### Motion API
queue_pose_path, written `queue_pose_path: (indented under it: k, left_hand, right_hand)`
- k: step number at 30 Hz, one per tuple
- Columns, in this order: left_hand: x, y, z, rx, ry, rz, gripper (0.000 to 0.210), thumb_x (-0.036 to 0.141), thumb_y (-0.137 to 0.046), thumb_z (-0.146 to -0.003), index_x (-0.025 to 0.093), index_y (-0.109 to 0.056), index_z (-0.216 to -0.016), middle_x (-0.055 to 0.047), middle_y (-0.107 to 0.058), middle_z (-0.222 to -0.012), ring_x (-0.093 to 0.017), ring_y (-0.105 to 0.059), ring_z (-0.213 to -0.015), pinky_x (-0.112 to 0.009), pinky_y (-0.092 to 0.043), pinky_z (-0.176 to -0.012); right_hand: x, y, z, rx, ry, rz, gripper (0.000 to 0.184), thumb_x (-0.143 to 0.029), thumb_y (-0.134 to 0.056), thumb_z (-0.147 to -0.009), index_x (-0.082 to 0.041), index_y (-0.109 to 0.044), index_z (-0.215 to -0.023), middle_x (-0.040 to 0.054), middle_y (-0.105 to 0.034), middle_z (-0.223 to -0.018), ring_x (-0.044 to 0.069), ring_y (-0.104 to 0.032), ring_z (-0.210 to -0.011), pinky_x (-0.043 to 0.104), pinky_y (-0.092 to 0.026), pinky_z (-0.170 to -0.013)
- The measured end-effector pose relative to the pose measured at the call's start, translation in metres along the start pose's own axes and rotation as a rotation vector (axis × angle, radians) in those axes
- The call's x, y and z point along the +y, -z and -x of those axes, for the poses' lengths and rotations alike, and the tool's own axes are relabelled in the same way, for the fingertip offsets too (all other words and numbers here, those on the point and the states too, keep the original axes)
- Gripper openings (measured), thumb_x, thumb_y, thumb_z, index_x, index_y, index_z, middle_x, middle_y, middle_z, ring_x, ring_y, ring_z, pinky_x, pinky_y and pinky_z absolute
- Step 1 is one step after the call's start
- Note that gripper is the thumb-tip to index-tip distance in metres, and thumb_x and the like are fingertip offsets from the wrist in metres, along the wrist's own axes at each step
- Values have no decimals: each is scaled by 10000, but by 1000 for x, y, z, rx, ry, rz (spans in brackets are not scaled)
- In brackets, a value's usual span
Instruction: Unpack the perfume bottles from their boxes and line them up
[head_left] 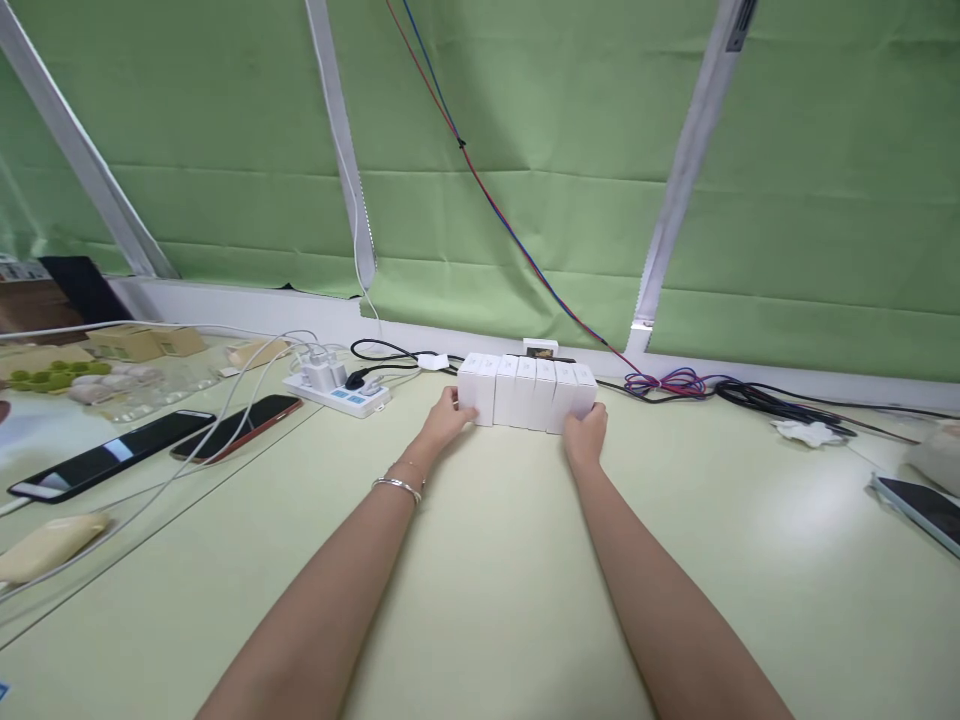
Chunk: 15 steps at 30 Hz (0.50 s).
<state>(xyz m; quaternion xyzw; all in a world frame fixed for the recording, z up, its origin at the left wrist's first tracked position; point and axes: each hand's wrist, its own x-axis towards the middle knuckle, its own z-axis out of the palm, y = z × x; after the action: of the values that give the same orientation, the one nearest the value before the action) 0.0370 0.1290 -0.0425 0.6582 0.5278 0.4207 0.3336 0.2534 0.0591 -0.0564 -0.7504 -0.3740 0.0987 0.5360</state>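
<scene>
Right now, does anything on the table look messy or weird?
Yes, a little: toward the right, the black cords lie bunched up, and a crumpled white scrap beside them looks like litter. The white boxes between the left hand and right hand stand in a row.

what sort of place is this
Probably an office or workroom, though the view doesn't settle which: there is a broad pale table, a power strip with chargers plugged in, and green blinds behind.
</scene>
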Motion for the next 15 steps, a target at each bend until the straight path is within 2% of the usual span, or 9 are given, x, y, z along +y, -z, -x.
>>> queue_pose_path:
  k: [4,8,12,15]
  left_hand:
    - [0,-13,-2,14,13,-22,449,224,-631,-657,188,-460,-1071,-99,-593,-1153,-239,-578,-1025,-335,-433,-865]
    - [3,-13,0,12,18,-60,480,220,-640,-651,188,-444,-1087,-106,-579,-1168,-250,-563,-1042,-337,-421,-866]
    - [8,-12,6,5,18,-111,481,230,-630,-679,181,-422,-1111,-127,-569,-1169,-275,-552,-1049,-359,-417,-861]
    - [12,-14,10,2,-3,-140,568,237,-689,-634,166,-404,-1121,-153,-545,-1194,-300,-526,-1083,-363,-415,-866]
  right_hand:
    - [5,7,-5,7,-4,3,347,-182,-423,-702,-170,-422,-1048,131,-494,-1076,285,-485,-1048,391,-390,-879]
    - [11,14,-8,-64,46,20,350,-228,-441,-709,-172,-437,-1054,115,-512,-1080,259,-515,-1018,350,-417,-853]
    - [13,15,-8,-130,95,60,495,-296,-530,-676,-137,-402,-1127,145,-488,-1156,282,-472,-1099,359,-398,-898]
    - [13,12,-6,-160,117,98,637,-323,-605,-632,-110,-348,-1175,181,-464,-1203,315,-429,-1151,387,-381,-924]
